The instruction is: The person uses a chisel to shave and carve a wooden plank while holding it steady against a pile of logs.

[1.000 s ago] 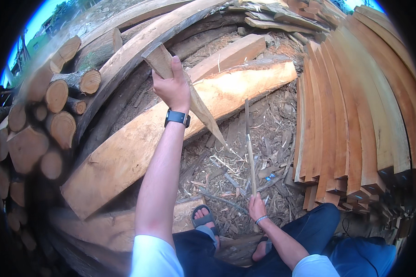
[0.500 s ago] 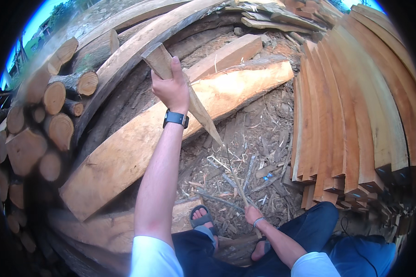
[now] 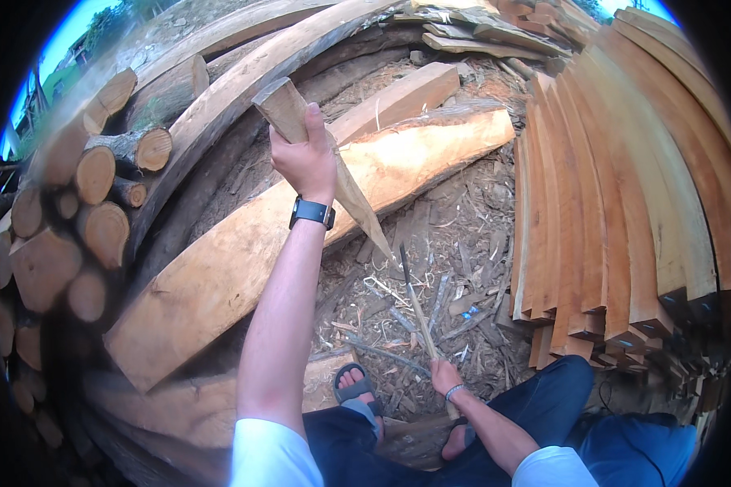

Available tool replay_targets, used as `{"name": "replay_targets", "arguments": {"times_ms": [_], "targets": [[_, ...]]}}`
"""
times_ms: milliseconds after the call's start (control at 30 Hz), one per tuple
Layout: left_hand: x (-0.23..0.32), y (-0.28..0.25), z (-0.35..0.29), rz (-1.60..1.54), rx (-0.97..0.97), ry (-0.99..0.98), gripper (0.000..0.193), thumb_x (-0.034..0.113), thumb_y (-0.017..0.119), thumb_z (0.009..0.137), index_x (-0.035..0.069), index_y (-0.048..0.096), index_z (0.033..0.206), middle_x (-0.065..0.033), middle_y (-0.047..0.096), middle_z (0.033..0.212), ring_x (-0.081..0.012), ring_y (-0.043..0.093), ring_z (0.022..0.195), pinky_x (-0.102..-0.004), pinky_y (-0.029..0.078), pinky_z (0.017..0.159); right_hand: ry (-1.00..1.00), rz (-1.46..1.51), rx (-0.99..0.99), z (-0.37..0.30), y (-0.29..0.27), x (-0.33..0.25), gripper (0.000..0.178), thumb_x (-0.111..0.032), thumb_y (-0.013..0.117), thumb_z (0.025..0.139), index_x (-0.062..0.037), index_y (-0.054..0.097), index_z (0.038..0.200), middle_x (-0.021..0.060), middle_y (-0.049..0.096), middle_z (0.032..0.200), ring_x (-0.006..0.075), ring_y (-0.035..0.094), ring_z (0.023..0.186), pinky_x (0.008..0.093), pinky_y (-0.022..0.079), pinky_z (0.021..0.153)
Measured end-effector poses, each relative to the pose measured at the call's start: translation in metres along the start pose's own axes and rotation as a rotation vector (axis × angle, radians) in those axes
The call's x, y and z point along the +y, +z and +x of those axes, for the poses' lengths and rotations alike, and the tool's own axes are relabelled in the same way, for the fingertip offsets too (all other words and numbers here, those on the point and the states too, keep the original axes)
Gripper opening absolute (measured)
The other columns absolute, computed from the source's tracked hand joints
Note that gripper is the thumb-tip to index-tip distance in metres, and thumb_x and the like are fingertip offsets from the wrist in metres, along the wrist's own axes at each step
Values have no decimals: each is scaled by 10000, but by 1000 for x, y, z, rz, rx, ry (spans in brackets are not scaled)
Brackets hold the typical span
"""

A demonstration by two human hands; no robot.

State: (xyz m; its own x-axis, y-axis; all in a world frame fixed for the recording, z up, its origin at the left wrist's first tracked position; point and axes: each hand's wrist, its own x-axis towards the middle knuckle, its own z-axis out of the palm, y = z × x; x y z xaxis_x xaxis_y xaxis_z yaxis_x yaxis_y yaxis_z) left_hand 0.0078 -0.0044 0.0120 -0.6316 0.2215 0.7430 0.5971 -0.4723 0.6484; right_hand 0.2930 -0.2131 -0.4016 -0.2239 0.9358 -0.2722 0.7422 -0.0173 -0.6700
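My left hand (image 3: 307, 166), with a dark watch on its wrist, is raised and wrapped round a wooden stake (image 3: 352, 197). The stake slants down to the right, its blunt end at the top and its sharpened point lowest. Lower down, near my knees, my right hand (image 3: 444, 377) is closed round the pale wooden shaft of a long-handled tool (image 3: 419, 316). This tool has a thin dark end that stands just right of the stake's point, with a small gap between them. The exact kind of its head is hard to make out.
A thick squared timber (image 3: 244, 243) lies across the ground behind my left arm. Cut logs (image 3: 95, 174) are stacked at left, sawn beams (image 3: 601, 203) at right. Chips and bark (image 3: 479, 312) litter the ground by my sandalled feet (image 3: 356, 386).
The tool's dark end has shifted slightly up and to the right, off the stake's tip. The stake and my left hand have moved a little right and down.
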Motion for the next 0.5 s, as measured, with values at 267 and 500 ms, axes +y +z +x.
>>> {"name": "replay_targets", "arguments": {"times_ms": [267,500], "targets": [[4,1,-1,19,19,7,563,517,692,871,-29,632,997,-164,711,858,-288,709,801,-382,533,736,33,-77,-21,-6,-12,5,367,-283,376,1027,26,545,926,311,627,803,527,594,806,604,450,739],[-2,-7,2,4,33,40,564,524,700,862,-24,635,979,-156,708,835,-278,707,788,-385,533,729,-13,118,166,2,-33,-52,461,-303,365,1021,51,641,912,350,633,857,521,616,858,594,472,806]]}}
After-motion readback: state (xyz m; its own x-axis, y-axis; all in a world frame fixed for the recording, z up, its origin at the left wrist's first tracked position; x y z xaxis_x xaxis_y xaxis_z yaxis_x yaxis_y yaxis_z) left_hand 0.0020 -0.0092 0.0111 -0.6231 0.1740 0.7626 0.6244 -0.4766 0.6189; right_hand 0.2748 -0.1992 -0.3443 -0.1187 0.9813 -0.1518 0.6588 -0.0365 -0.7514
